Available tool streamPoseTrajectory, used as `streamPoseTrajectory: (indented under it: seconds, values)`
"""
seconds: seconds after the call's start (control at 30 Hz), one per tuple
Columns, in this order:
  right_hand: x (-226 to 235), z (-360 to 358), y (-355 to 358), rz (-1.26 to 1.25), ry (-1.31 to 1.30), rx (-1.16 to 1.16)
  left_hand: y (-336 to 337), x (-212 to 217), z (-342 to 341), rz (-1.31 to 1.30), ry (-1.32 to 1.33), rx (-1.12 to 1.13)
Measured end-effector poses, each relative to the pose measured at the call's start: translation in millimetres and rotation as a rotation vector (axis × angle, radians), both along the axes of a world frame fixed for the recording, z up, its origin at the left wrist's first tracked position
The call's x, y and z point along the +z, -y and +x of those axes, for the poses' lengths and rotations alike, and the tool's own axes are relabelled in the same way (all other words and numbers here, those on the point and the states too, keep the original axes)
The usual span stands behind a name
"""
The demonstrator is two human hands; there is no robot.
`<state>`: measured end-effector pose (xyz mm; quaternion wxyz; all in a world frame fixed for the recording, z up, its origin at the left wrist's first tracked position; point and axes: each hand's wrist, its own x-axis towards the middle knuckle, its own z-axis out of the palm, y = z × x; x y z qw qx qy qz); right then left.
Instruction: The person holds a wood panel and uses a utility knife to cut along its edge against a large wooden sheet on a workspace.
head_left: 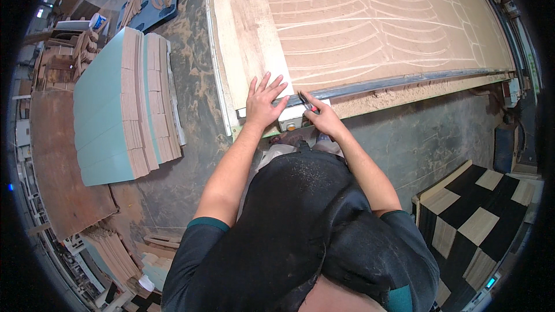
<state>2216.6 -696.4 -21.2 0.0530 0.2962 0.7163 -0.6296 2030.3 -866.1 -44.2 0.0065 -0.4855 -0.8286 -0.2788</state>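
My left hand point(266, 104) lies flat with its fingers spread over the near end of a pale wood-grain board point(248, 34). My right hand point(326, 120) is closed on a slim black-and-red hand tool point(304, 101), too small to tell whether it is a knife or a marker. The tool's dark end points away from me, beside the board's near right corner. The board lies lengthwise along the left side of a large work table, on a brown panel point(416, 29) scored with many curved grooves.
A dark rail point(381, 84) runs along the table's near edge, with sawdust point(399, 97) below it. To the left stands a stack of green-faced panels point(107, 110). Beyond it is a blue pallet point(153, 8) with curved offcuts. A black-and-beige checkered stack point(477, 219) sits at lower right.
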Motion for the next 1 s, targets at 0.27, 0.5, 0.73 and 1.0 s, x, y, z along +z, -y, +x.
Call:
streamPoseTrajectory:
  seconds: [0.27, 0.5, 0.73, 1.0]
  values:
    - [6, 0, -3, -0.032, 0.037, -0.002, 3, 0, 0, -0.009, 0.011, 0.022]
    - [4, -2, -8, -0.012, 0.092, 0.011, 48, -8, -9, -0.012, -0.016, 0.095]
    - [-5, -6, -9, 0.044, -0.025, -0.025, 52, -9, -15, -0.016, -0.156, 0.045]
    - [-3, -5, -10, 0.145, -0.002, 0.113, 50, -6, -41, 0.044, -0.205, 0.370]
